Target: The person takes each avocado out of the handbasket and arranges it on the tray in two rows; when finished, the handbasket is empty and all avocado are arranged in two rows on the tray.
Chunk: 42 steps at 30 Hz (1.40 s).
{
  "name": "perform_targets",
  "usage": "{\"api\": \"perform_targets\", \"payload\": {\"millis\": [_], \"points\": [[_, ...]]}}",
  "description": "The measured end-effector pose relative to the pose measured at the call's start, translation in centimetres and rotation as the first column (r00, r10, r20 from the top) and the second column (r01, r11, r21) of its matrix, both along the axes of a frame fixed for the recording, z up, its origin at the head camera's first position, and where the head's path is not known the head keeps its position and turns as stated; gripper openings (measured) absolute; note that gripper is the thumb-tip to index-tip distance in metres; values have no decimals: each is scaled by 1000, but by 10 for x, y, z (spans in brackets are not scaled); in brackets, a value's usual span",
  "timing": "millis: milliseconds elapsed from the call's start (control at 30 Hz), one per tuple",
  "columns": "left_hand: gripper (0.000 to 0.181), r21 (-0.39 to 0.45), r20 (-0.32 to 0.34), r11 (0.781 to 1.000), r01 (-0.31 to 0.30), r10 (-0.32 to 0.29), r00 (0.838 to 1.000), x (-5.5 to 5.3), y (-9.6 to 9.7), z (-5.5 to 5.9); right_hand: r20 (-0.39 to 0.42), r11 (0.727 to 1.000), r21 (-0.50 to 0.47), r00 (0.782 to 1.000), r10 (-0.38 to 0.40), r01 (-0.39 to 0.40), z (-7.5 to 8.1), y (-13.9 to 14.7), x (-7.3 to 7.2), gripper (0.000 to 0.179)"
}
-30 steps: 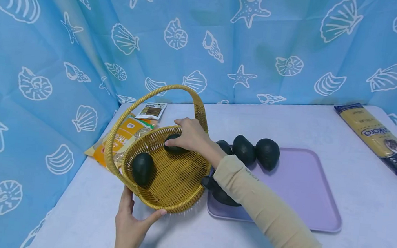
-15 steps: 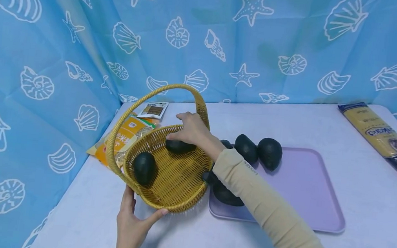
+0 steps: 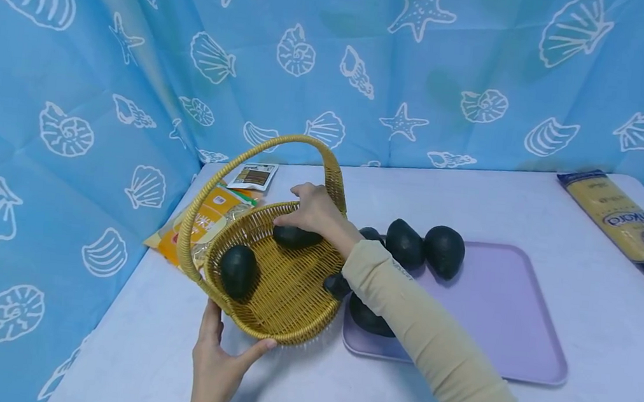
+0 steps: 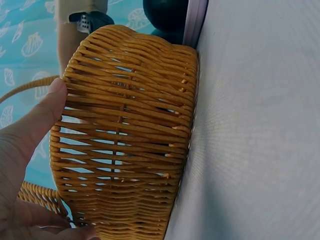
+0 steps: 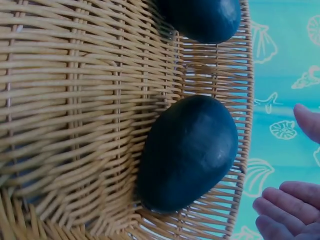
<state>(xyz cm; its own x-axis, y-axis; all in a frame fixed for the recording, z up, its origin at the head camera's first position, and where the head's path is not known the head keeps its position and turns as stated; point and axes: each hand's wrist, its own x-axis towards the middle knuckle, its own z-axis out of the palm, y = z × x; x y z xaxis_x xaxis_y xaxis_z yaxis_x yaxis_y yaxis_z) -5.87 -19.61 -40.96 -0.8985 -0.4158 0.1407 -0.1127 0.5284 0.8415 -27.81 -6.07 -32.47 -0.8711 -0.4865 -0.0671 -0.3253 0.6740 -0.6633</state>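
My left hand (image 3: 218, 367) grips the near left side of a yellow woven basket (image 3: 284, 300), thumb on its rim and fingers at its outer side. In the left wrist view, the thumb lies against the woven wall (image 4: 125, 130). Two dark green avocados lie inside the basket: one avocado (image 3: 238, 271) at the left, another avocado (image 3: 295, 239) at the back. Just above the back one is my right hand (image 3: 320, 212), thumb and fingers spread. The right wrist view shows this hand (image 5: 295, 207) apart from the avocado (image 5: 192, 155), holding nothing.
A purple tray (image 3: 496, 312) to the right bears several more avocados (image 3: 404, 243), partly behind my right sleeve (image 3: 421, 318). Behind the basket lie an orange food bag (image 3: 196, 222) and a small packet (image 3: 253, 176). A long pasta-style bag (image 3: 630, 221) lies at far right.
My right hand has let go of the back avocado and risen slightly above it. The left hand keeps its grip on the basket. The head view has shifted a little.
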Motion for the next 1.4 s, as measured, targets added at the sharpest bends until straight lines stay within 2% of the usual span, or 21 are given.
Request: {"api": "perform_targets", "payload": {"millis": [367, 567, 633, 767, 900, 1133, 1400], "points": [[120, -15, 2, 1000, -4, 4, 1000, -1, 0, 0, 10, 999, 27, 999, -32, 32, -12, -5, 0, 76], [121, -15, 7, 1000, -6, 6, 1000, -1, 0, 1, -18, 995, 87, 999, -40, 42, -12, -8, 3, 72], [121, -19, 11, 1000, -6, 6, 1000, -1, 0, 2, -2, 992, 116, 999, -48, 48, -12, -7, 3, 71], [121, -25, 22, 1000, -9, 10, 1000, 0, 0, 1, 59, 980, 193, 997, -54, 42, -15, -6, 2, 73], [121, -25, 19, 1000, -11, 11, 1000, -1, 0, 1, 115, 976, 218, 992, -58, 32, -18, -6, 0, 75], [121, -24, 16, 1000, -6, 7, 1000, -1, -1, 1, 73, 963, 270, 997, -33, 12, -21, -12, -1, 60], [122, -12, 26, 1000, -7, 7, 1000, -1, -1, 1, 84, 929, 369, 996, -7, -25, -35, -17, -2, 74]]}}
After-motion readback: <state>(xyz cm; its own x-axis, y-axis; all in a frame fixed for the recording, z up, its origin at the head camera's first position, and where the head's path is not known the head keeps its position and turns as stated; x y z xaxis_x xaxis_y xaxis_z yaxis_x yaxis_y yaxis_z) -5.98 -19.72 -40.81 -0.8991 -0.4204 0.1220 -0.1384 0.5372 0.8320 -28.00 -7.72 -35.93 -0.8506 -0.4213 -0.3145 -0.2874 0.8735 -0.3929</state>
